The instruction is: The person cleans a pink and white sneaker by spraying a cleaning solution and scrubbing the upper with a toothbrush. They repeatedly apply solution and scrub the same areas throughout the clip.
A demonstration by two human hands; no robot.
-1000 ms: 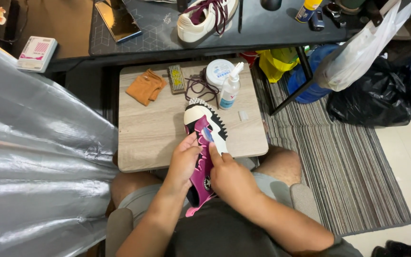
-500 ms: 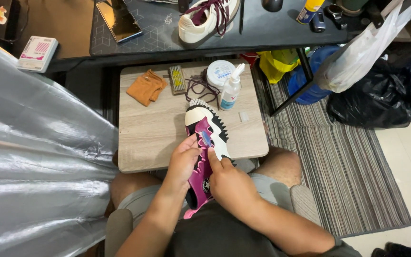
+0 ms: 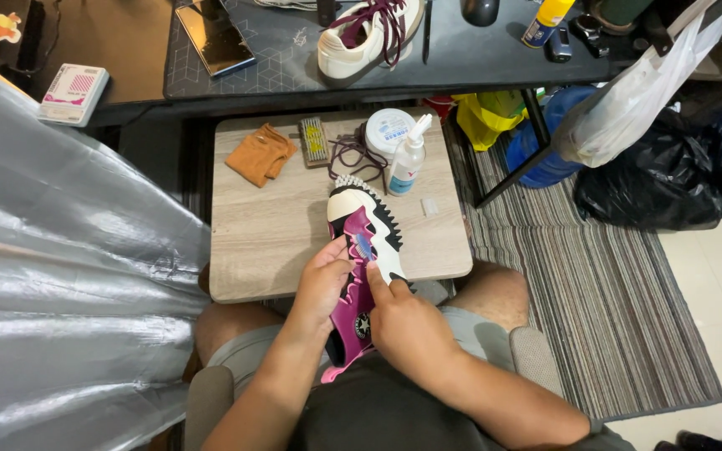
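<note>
Left hand (image 3: 321, 284) grips the magenta-and-cream high-top sneaker (image 3: 363, 267); right hand (image 3: 407, 321) pinches a small brush (image 3: 363, 246). Hard scrubbing could tip the sneaker into the clear spray bottle (image 3: 407, 163).

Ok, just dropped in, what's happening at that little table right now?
A seated person holds a magenta and white sneaker over the edge of a small wooden table. The left hand grips its side, and the right hand works a small brush against the upper. Loose laces, a spray bottle, a round tub and an orange cloth lie on the table behind it.
</note>
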